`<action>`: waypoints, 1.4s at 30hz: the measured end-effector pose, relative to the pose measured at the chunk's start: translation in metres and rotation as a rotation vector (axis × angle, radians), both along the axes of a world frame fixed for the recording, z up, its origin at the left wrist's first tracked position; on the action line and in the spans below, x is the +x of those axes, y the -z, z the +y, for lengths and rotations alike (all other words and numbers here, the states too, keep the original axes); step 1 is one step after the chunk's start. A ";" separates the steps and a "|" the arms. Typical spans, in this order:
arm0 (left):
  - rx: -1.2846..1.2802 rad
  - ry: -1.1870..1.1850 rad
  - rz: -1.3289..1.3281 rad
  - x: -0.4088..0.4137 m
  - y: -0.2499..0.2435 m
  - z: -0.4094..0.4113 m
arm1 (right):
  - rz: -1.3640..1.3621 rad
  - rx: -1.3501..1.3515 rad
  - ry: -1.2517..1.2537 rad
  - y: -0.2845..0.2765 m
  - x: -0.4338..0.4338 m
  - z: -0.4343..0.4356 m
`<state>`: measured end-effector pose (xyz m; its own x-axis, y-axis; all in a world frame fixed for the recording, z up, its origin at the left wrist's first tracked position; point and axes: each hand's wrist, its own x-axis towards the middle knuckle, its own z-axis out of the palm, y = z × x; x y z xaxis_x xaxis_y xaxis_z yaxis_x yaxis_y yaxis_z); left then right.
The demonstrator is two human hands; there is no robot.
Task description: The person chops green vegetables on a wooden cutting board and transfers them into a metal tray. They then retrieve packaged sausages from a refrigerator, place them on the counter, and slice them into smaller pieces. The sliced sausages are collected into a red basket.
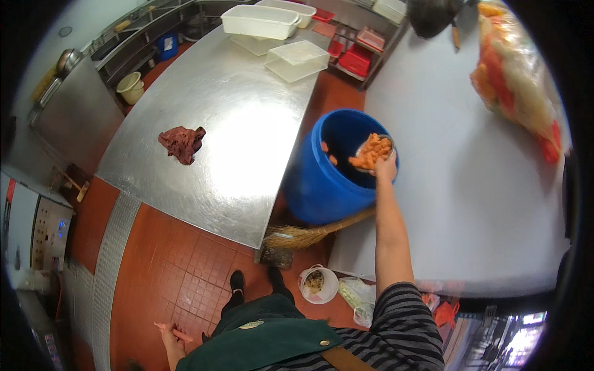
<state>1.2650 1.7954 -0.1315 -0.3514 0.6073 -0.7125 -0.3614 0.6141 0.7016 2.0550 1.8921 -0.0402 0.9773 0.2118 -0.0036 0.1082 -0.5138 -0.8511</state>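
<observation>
My right hand (387,168) reaches out and grips the rim of a small metal bowl (392,140). The bowl is tipped over the mouth of a tall blue plastic barrel (320,183). Orange chunks of food (372,150) fill the bowl and hang over its lower left edge. A few loose orange pieces (333,160) show against the barrel's dark opening; whether they are falling or lie inside, I cannot tell. Low at the left, my left hand (171,345) holds a slim pinkish-orange object (178,333), too small to identify.
A steel table (185,199) bears a brown cloth (182,143) and plastic tubs (260,22). On the white counter (431,208) lies a filled plastic bag (515,69). A straw broom (301,234) leans below the barrel. A white bucket (327,287) stands by my feet.
</observation>
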 end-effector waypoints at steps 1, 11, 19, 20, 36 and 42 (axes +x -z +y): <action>-0.040 -0.035 0.003 -0.020 0.019 -0.025 | -0.062 -0.204 -0.033 -0.002 0.000 0.009; -0.103 -0.076 0.046 0.075 -0.003 -0.081 | -0.772 -0.882 -0.698 0.096 0.064 0.019; 0.075 -0.222 -0.014 0.103 0.013 -0.099 | -0.848 -0.811 -1.249 0.083 0.023 0.010; 0.106 -0.254 -0.026 0.096 0.025 -0.106 | -0.666 -0.822 -1.162 0.073 0.024 0.019; 0.157 -0.675 -0.497 0.081 -0.044 -0.125 | 0.935 0.163 -1.120 0.040 -0.384 0.061; 0.372 -0.929 -0.443 0.000 -0.042 -0.223 | 1.402 -0.298 -1.875 -0.014 -0.647 -0.075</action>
<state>1.2650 1.5725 -0.0892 -0.5416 0.4412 -0.7156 -0.8401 -0.2518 0.4805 1.4078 1.8172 -0.0260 -0.8133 0.3963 -0.4259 0.0692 -0.6610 -0.7472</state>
